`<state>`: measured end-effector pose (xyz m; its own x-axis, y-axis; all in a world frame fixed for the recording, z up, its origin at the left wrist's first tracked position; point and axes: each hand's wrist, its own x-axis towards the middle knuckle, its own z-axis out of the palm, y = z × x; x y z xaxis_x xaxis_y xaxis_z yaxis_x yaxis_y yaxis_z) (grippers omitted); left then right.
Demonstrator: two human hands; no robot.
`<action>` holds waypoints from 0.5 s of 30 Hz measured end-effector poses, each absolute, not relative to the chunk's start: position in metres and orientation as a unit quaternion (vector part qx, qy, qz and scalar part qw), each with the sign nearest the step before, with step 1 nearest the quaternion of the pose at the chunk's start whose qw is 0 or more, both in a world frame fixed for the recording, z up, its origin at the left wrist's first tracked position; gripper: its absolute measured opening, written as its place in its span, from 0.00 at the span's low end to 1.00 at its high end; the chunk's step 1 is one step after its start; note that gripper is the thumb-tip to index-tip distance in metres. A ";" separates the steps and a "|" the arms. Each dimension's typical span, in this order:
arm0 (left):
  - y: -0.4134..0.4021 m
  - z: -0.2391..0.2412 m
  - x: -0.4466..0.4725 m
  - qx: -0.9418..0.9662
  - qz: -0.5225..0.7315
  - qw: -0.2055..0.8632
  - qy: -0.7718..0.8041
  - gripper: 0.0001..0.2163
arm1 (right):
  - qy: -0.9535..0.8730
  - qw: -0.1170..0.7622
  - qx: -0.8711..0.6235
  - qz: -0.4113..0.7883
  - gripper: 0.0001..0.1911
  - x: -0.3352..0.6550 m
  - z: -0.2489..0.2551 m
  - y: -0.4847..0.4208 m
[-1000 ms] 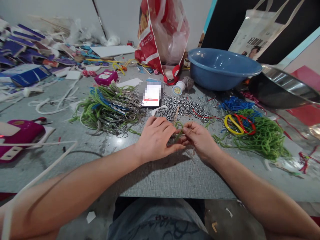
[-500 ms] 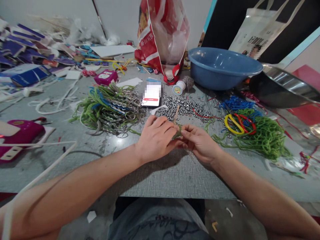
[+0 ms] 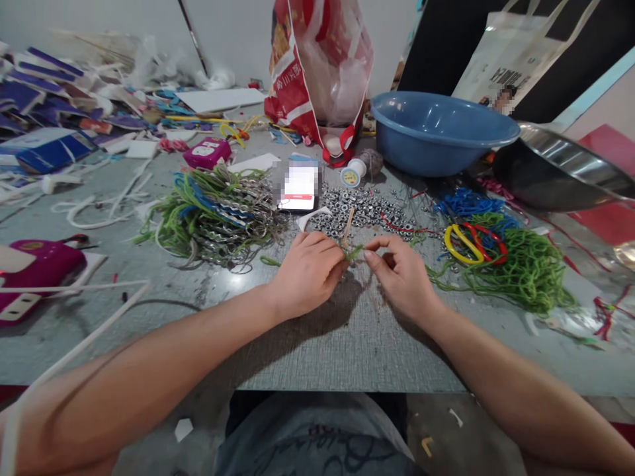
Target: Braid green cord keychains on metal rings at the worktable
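Observation:
A short stretch of green cord (image 3: 354, 252) spans the gap between my hands above the grey table. My left hand (image 3: 311, 272) is closed on the cord, its fingers curled with the back of the hand toward me. A loop of the cord comes out on the hand's left side. Thumb and forefinger of my right hand (image 3: 399, 271) pinch at the cord's right end. Just beyond the hands lie a thin wooden stick (image 3: 348, 223) and a spread of small metal nuts (image 3: 364, 206).
Green and metallic braided strands (image 3: 218, 215) lie left. A phone (image 3: 299, 186), thread spool (image 3: 350, 174) and blue basin (image 3: 444, 135) stand behind. On the right are scissors with yellow and red handles (image 3: 464, 243), green cords (image 3: 530, 274) and a steel bowl (image 3: 560, 168).
My hands have moved apart, and the green cord now shows between them. My right hand has turned into a pinch. The camera view has shifted slightly.

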<state>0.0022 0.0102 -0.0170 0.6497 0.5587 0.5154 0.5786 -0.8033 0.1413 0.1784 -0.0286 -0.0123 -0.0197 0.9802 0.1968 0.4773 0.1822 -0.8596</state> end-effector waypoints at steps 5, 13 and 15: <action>0.011 -0.018 0.001 -0.923 -0.246 0.006 -0.296 0.12 | -0.831 0.332 -0.417 0.161 0.22 0.177 -0.015 -0.036; 0.013 -0.019 0.001 -0.933 -0.234 -0.004 -0.274 0.13 | -0.829 0.297 -0.461 0.114 0.15 0.179 -0.021 -0.030; 0.014 -0.018 0.000 -0.932 -0.243 -0.008 -0.271 0.14 | -0.829 0.302 -0.459 0.105 0.14 0.180 -0.020 -0.030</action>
<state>-0.0004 0.0140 -0.0183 0.7358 0.5080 0.4479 0.5002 -0.8535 0.1463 0.1798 -0.0296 -0.0197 -0.3961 0.8246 0.4039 0.6977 0.5563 -0.4513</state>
